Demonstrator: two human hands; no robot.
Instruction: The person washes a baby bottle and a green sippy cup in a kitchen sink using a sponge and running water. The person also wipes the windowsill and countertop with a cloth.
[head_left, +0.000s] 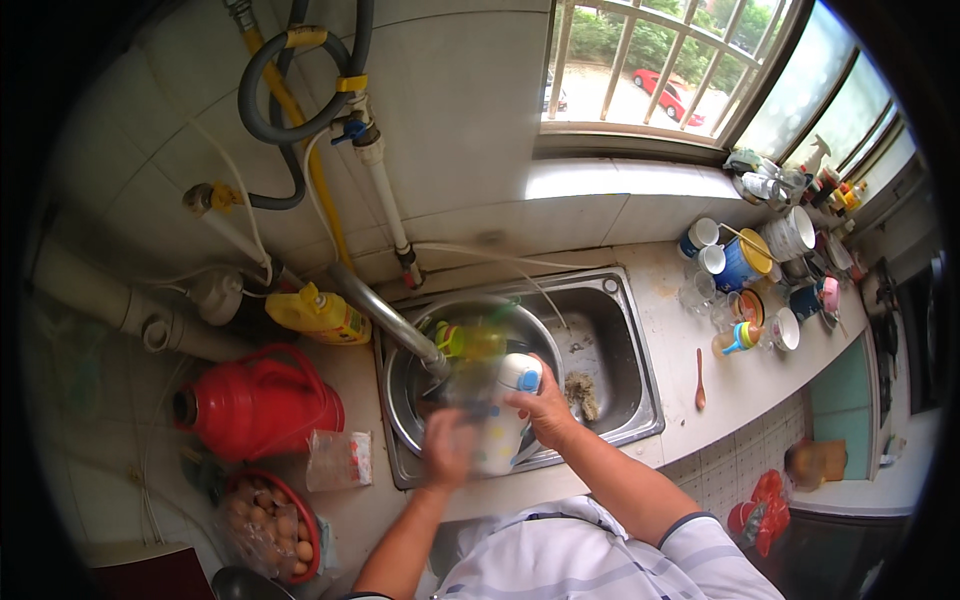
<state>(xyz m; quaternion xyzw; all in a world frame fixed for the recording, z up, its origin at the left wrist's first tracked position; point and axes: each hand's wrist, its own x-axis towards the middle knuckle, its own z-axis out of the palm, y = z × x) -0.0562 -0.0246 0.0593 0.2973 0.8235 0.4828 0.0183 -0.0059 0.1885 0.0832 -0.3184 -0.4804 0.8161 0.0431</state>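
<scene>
My right hand (548, 409) is closed around the upper part of a white bottle (504, 427) with a blue button on its lid and coloured dots on its body. Blurred by motion, my left hand (452, 442) is at the left side of that bottle; whether it grips anything cannot be told. Both hands are over a round metal basin (556, 352) set in the steel sink (649, 375). A metal faucet (397, 322) reaches down over the basin. Behind the bottle, a yellow-green container (472, 341) shows in the basin, partly blurred.
Left of the sink are a red thermos jug (255, 405), a yellow plastic jug (322, 319), a plastic bag (334, 461) and a red basket (313, 517) of eggs. A scrubber (581, 395) lies in the sink. Right are a wooden spoon (700, 382), cups and a blue-and-yellow can (739, 266).
</scene>
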